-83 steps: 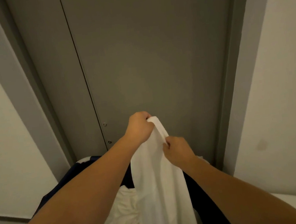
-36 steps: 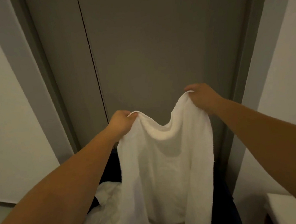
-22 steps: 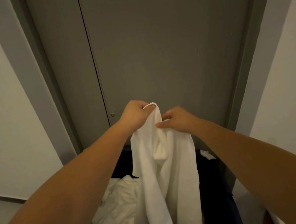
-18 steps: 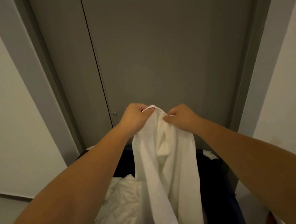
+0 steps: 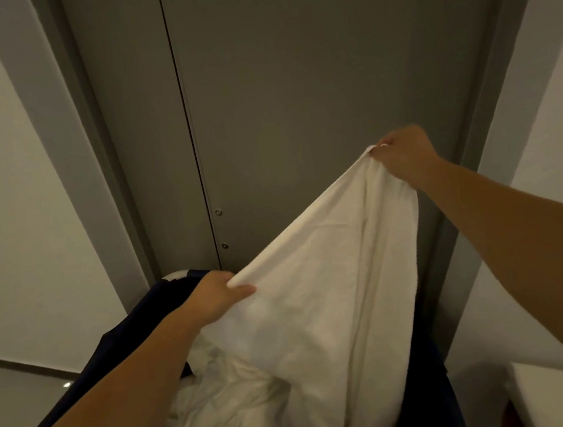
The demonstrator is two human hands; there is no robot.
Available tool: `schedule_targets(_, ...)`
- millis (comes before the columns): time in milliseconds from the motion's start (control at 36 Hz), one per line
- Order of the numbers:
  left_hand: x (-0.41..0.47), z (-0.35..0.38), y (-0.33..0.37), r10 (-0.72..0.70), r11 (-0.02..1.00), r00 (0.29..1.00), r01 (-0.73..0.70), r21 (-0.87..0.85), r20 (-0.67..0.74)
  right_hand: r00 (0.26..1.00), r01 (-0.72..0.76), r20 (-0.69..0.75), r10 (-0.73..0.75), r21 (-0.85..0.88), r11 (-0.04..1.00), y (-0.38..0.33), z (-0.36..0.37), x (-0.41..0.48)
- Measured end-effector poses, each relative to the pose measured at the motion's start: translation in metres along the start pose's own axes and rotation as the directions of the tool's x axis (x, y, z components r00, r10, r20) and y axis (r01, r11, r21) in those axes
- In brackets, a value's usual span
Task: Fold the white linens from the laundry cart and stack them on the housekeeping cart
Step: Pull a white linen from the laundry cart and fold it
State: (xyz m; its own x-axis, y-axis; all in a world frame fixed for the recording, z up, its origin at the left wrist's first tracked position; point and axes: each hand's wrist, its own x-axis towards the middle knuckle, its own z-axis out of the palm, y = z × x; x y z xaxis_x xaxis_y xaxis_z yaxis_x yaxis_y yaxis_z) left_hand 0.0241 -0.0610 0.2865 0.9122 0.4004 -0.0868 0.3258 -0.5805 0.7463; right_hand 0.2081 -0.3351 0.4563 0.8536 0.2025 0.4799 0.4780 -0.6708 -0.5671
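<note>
Beyond your hands you face a grey door (image 5: pixel 313 89), its frame (image 5: pixel 96 162) running down the left. Two small screws (image 5: pixel 218 212) sit near its vertical seam (image 5: pixel 183 102); pale walls (image 5: pixel 7 205) flank it.
</note>
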Motion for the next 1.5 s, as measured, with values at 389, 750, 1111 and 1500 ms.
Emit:
schedule_targets(389,0.009,0.03,0.062,0.205,0.967,0.969,-0.222,-0.121,-0.139,0.862,-0.506,0.34,0.377,0.518,0.69,-0.004,0.019,-0.03)
schedule_targets(750,0.002,0.069,0.108,0.331,0.9,0.933,-0.356,-0.251,-0.139,0.901,-0.432,0.355,0.247,0.699,0.57,-0.029,0.027,-0.061)
schedule_targets(1111,0.004,0.059,0.119,0.345,0.904,0.927,-0.287,0.316,-0.147,0.956,-0.28,0.245,0.165,0.574,0.77,-0.031,0.023,-0.069)
schedule_targets(1500,0.012,0.065,0.111,0.283,0.914,0.954,-0.238,0.329,-0.096,0.996,-0.065,-0.037,0.086,0.387,0.92,-0.022,0.019,-0.067)
